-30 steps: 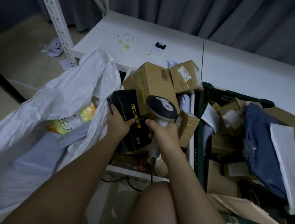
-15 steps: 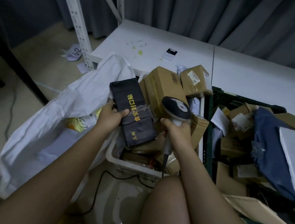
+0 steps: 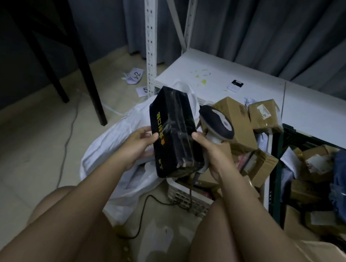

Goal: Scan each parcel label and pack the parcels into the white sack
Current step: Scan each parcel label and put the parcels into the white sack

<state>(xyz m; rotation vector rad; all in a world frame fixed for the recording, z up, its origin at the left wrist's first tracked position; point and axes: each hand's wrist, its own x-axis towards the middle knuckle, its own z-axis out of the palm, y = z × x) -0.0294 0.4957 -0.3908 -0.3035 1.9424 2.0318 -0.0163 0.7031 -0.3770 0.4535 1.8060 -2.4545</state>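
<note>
A black box parcel [image 3: 174, 131] with yellow lettering is held up in front of me, tilted on edge. My left hand [image 3: 139, 142] grips its left side. My right hand [image 3: 212, 153] wraps the handle of the barcode scanner [image 3: 216, 122] and its fingertips touch the box's right side. The scanner's dark round head sits just right of the box. The white sack [image 3: 115, 138] lies open on the floor under and behind the box, its mouth mostly hidden by my arm and the parcel.
A white basket [image 3: 183, 196] of cardboard boxes [image 3: 236, 119] stands right of the sack. A dark green crate [image 3: 278, 161] with more parcels and blue cloth lies at far right. A white shelf board, a rack upright [image 3: 150, 45], a black table leg [image 3: 85, 66] and a floor cable surround them.
The black box has been lifted and turned from flat to on edge, further left over the sack. My right hand with the scanner closed in against it. The view swung left.
</note>
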